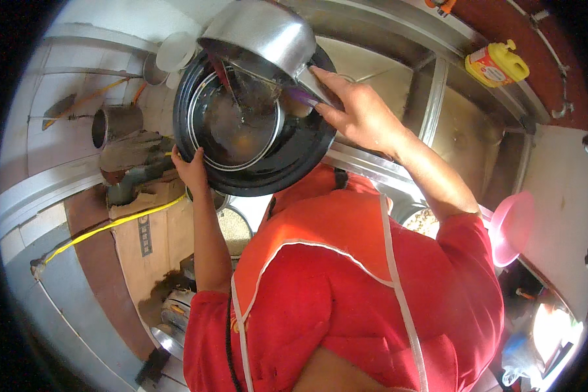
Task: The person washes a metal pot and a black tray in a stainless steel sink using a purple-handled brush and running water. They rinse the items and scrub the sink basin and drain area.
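My right hand (360,115) grips the handle of a metal saucepan (264,36), which is tilted over a black basin (294,171). A purple-handled utensil (301,96) lies under the same hand. Inside the basin sits a round vessel with a pale rim (280,125), holding brownish liquid. Dark reddish matter and a thin stream hang between the pan's lip and the liquid. My left hand (191,169) is on the basin's near left rim, with the thumb over the edge; its other fingers are partly hidden.
Steel sink compartments (436,103) lie beyond and to the right. A yellow bottle (497,63) stands on the sink's back ledge. At right is a pink plastic dish (512,228). A metal cylinder (120,125), a cardboard sheet (161,235) and a yellow strap (112,225) are at left.
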Motion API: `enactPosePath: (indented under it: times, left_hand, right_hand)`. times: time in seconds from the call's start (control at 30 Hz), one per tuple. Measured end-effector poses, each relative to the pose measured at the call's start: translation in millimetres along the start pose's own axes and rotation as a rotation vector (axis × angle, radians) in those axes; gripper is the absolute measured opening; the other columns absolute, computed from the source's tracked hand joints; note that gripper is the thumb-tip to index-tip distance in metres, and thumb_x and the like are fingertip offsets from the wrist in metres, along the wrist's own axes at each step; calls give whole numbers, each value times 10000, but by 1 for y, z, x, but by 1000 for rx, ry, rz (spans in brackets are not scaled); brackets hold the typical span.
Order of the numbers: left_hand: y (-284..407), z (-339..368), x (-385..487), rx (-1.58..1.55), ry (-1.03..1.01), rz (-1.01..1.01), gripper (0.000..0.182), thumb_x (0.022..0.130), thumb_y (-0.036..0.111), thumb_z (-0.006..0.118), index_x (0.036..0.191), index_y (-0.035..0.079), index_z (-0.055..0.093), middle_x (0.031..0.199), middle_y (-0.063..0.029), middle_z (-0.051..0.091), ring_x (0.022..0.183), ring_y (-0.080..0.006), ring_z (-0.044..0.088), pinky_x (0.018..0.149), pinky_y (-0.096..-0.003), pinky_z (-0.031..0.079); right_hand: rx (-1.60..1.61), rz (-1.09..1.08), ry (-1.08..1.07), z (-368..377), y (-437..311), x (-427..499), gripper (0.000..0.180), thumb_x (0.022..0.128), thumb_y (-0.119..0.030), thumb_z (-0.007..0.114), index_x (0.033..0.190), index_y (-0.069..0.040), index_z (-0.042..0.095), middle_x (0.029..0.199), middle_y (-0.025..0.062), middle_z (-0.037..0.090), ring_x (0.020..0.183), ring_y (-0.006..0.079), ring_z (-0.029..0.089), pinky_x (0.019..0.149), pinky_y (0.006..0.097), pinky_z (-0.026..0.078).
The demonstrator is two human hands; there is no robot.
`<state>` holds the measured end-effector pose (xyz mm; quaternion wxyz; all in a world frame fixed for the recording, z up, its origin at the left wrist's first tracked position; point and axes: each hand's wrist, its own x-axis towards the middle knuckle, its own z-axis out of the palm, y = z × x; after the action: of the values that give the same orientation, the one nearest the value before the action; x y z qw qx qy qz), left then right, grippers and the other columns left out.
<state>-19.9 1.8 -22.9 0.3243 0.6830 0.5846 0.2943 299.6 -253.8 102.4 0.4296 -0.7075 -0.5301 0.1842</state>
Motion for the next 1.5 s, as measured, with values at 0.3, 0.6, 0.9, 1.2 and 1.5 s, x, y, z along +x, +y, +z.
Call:
enactPosePath:
  times: [0.3,0.6,0.9,1.2,1.5]
  left_hand:
    - [-3,-2,-1,-154,-44,5,721,789,92,733,1398,-26,366,1394,-199,448,1269,-269,443,1068,-343,326]
    - [7,0,0,34,-11,-5,735,780,99,758,1395,-25,375,1422,-211,427,1272,-313,448,1081,-363,322]
    - [19,-1,-5,124,-24,-3,731,790,144,759,1395,-8,378,1385,-224,448,1240,-295,462,1060,-364,342]
    - [-4,-5,8,-82,-79,2,705,780,95,742,1382,-21,393,1383,-191,466,1192,-283,500,1039,-357,378]
    - [-8,-4,8,1,-71,80,715,802,113,732,1398,-36,366,1396,-194,456,1208,-288,494,1044,-356,370]
  right_hand:
    - [-125,117,223,-8,53,-1,580,875,-107,604,1402,-40,369,1038,276,631,920,451,618,780,461,507]
    - [-414,976,215,40,277,-89,410,895,-176,485,1216,76,454,962,321,643,924,465,628,839,495,504]
    - [-437,952,118,118,309,-100,480,896,-129,470,1289,132,380,942,278,668,843,396,679,744,476,549]
    - [854,1013,240,153,273,-57,234,918,-197,496,877,12,594,649,113,602,533,209,579,517,362,486]
    - [872,695,293,34,135,-45,242,926,-197,482,829,8,564,608,60,558,517,166,546,497,323,447]
